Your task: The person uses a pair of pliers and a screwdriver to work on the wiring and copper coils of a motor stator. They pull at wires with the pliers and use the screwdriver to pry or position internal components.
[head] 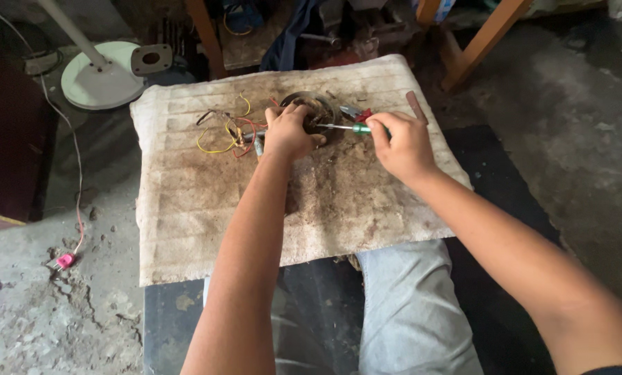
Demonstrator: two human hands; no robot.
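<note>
Nearest the camera are the person's knees in grey trousers (408, 312), with both bare forearms reaching forward over them. Beyond the knees lies a stained, ribbed pale cloth (206, 208), spread as a work surface over a dark base.

Toward the far edge of the cloth, the left hand (288, 133) rests on the near-left rim of a round, dark metal motor part (316, 111), the fingers curled over its edge and pressing it down; how tightly they clamp cannot be told, since the fingertips are hidden behind the part. The right hand (401, 142) is closed around the green handle of a screwdriver (349, 128). The tool's long axis runs nearly level from right to left, handle at the right hand, thin shaft pointing left into the motor part, with its tip at or just inside the part's near-right side, close beside the left thumb. So the part lies to the left of the right hand's fingers and directly under the left hand, which is the nearer of the two to it.

Just left of the left hand a tangle of yellow and red wires (229, 132) trails from the part across the cloth. Behind the screwdriver lie red-handled pliers (356, 112).

Farther off, on the rough concrete floor, stands a round white fan base (99, 80), and wooden furniture legs (481, 45) cross the top of the view.
</note>
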